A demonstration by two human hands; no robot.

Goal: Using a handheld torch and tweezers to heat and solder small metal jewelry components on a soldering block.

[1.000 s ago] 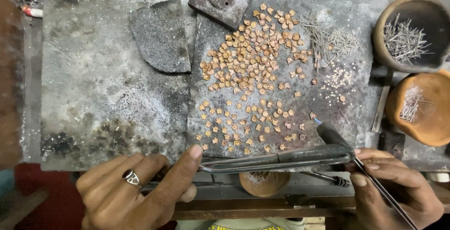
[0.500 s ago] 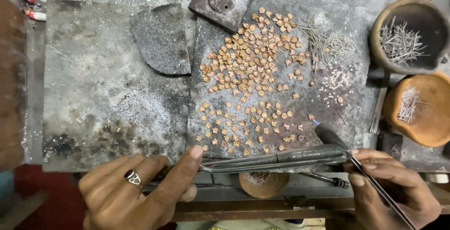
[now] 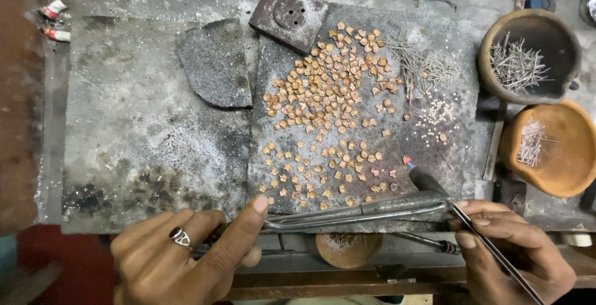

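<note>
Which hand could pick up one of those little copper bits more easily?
Probably the right hand: it holds thin tweezers beside the small copper pieces. The left hand has its fingertip on the long metal tool.

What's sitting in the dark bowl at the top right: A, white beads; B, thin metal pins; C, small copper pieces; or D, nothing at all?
B: the dark bowl holds a heap of thin metal pins, while the small copper pieces lie spread on the grey slab.
</note>
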